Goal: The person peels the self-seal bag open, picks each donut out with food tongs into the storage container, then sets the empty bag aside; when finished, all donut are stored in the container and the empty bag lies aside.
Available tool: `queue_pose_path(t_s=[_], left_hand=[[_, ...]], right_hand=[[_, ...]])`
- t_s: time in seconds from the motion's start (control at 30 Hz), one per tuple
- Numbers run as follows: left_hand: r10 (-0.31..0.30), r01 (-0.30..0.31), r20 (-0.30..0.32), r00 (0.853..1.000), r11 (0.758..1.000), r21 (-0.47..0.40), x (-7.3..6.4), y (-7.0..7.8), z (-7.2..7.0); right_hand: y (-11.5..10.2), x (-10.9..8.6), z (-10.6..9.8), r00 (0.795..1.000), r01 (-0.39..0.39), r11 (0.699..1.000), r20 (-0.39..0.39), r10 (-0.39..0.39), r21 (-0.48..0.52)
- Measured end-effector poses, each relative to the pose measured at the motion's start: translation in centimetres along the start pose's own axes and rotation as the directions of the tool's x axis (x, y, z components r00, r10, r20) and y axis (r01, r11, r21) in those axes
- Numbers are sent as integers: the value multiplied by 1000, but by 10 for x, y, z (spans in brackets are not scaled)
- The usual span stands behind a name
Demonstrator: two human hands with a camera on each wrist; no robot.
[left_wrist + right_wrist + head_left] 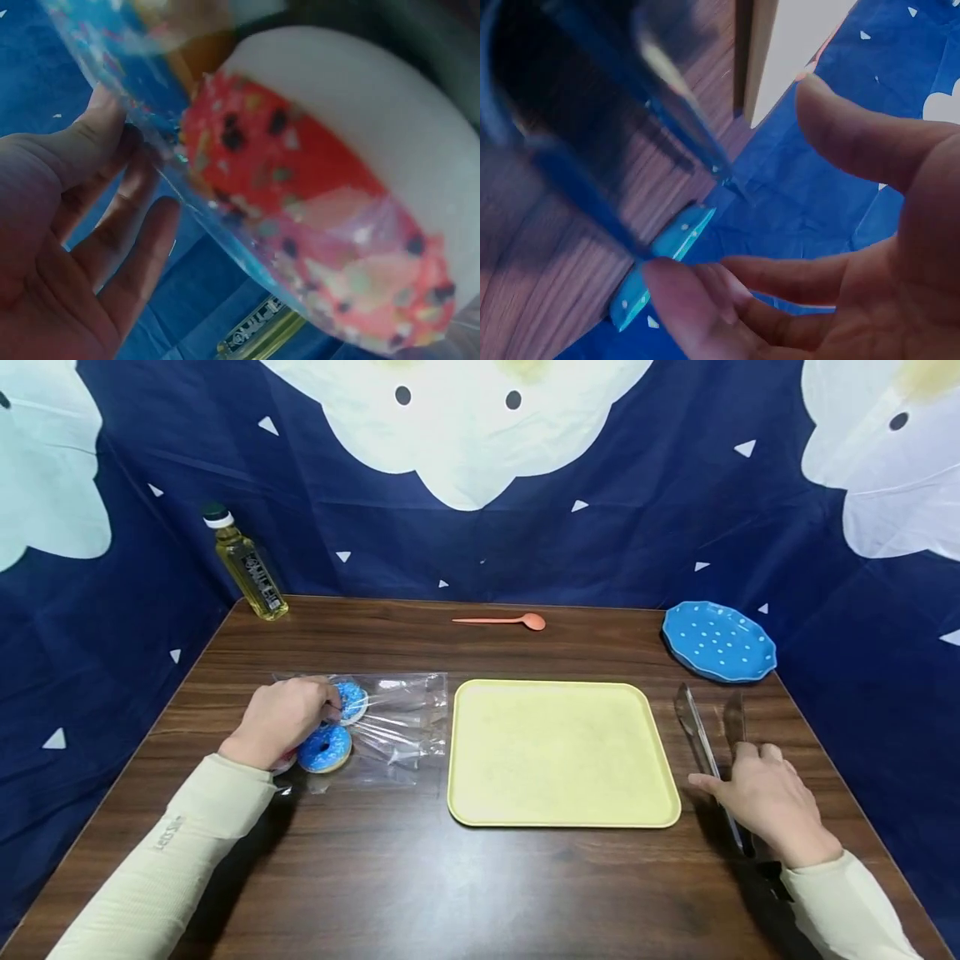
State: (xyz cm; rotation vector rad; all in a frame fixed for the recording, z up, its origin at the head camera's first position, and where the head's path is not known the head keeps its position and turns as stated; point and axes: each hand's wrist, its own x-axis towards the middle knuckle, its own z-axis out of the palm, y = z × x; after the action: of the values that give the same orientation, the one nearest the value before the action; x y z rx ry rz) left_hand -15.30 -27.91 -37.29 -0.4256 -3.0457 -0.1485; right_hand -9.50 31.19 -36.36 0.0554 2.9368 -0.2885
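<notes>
Right hand (774, 800), thumb and fingers apart, straddles the tongs (702, 735), long axis forward; left hand (285, 717) pinches the bag (393, 727).

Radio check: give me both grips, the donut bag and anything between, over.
Left grip pinching clear bag, donuts inside. Right grip spread over tongs. Yellow tray flat on the table between the two.

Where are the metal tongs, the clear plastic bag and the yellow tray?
Metal tongs (702, 735): head view, on one prong.
Clear plastic bag (397, 727): head view, on its wrinkled film.
Yellow tray (562, 753): head view, middle of its flat base.
</notes>
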Motion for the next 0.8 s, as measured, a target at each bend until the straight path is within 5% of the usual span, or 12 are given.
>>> queue_pose_path(t_s=[0.17, 0.4, 0.67, 0.8], left_hand=[[5, -5, -5, 1000, 1000, 13, -2, 1, -1], [52, -53, -35, 998, 999, -12, -7, -3, -10], [115, -119, -76, 990, 992, -47, -11, -10, -12], [95, -100, -76, 993, 993, -57, -14, -9, -16]], right_hand=[[9, -3, -1, 993, -73, 997, 87, 74, -16], [19, 0, 1, 959, -114, 993, 266, 102, 30], [23, 3, 6, 969, -100, 994, 233, 86, 48], [24, 4, 4, 972, -96, 994, 217, 83, 50]])
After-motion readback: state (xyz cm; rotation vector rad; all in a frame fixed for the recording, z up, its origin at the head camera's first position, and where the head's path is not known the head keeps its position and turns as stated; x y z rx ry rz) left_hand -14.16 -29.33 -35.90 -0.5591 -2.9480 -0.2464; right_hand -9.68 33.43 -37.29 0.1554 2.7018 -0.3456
